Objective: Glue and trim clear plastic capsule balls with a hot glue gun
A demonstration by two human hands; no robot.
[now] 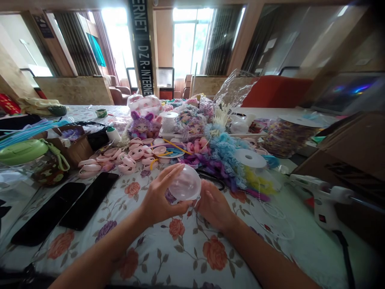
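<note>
A clear plastic dome (pixel 185 184), hollow and rounded, is held above the flowered tablecloth. My left hand (pixel 159 192) wraps round its left side, fingers over the top and thumb below. At the right rim, the curled fingers of my right hand (pixel 215 204) grip its edge; part of those fingertips is hidden. Behind the dome lie pale pink doll face pieces (pixel 140 152) and a heap of light blue fluffy yarn (pixel 224 154). A white spool (pixel 250 158) rests on the yarn.
Two black phones (pixel 90 200) lie at left, beside a green-lidded jar (pixel 33 160). A white glue gun (pixel 323 200) with its cord stands at right, near a cardboard box (pixel 345 160). Finished fluffy dolls (pixel 142 126) sit farther back, near a patterned ribbon roll (pixel 285 136).
</note>
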